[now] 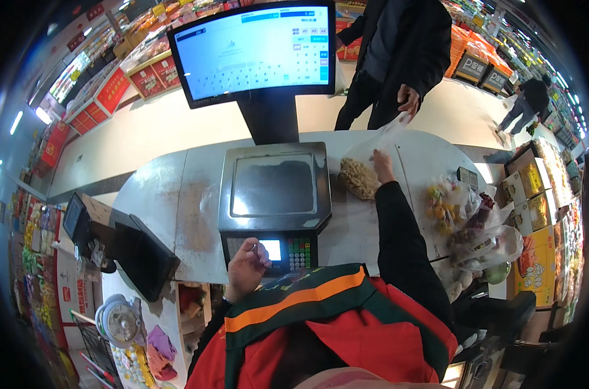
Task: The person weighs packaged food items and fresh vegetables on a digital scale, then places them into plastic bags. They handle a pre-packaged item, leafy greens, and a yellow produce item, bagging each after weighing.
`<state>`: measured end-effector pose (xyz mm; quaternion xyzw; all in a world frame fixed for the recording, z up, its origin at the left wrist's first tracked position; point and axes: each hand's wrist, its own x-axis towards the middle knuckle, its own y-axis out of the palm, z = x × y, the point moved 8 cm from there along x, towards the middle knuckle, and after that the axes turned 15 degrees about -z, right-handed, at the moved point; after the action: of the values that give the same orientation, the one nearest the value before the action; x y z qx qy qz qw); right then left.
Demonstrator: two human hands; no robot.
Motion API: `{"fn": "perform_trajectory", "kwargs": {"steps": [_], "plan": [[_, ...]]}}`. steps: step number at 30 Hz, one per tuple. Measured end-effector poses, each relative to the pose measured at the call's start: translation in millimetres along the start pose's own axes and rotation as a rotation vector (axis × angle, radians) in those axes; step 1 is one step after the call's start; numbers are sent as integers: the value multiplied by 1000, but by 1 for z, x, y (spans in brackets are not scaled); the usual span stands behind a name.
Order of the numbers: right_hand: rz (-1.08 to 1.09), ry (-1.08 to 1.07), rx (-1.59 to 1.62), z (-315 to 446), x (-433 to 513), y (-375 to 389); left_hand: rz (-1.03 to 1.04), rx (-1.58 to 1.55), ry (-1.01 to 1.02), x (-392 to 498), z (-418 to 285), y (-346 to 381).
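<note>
My right hand (383, 166) is closed on a clear plastic bag (389, 133) beside the scale. Tan, lumpy pieces, perhaps unshelled peanuts (358, 179), fill its lower part, which rests on the counter. Another person's hand (408, 100) is at the bag's upper end. My left hand (248, 265), its fingers curled and nothing visible in them, hovers in front of the scale's keypad panel (299, 254), left of the small lit display (271, 250). The metal weighing plate (275, 182) of the electronic scale carries nothing.
A large touch monitor (258, 51) rises behind the scale. Bagged produce (469, 223) lies at the counter's right. On the left stand a dark tilted screen (143, 253) and a small fan (119, 321). A person in a dark jacket (396, 44) stands across the white counter (197, 175).
</note>
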<state>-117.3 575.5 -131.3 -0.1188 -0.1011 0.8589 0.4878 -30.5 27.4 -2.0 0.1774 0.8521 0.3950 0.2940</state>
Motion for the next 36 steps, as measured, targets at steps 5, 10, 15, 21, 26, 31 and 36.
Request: {"fn": "perform_trajectory", "kwargs": {"steps": [5,10,15,21,26,31,36], "plan": [[131,31,476,71,-85,-37,22,4,12,-3,-6,1],[360,102,860,184,-147,-24,36,3,-18,6,-12,12],[348,170,804,209,-204,49,90,34,-31,7,-15,21],[424,-790,255,228,-303,127,41,7,56,2,-43,1],[438,-1201,-833,156,-354,169,-42,35,81,-4,-53,-24],[915,-1062,-520,187,-330,163,-68,60,96,-9,-65,-41],[311,-1092,-81,315,-253,117,-118,30,135,-6,-82,-56]]}}
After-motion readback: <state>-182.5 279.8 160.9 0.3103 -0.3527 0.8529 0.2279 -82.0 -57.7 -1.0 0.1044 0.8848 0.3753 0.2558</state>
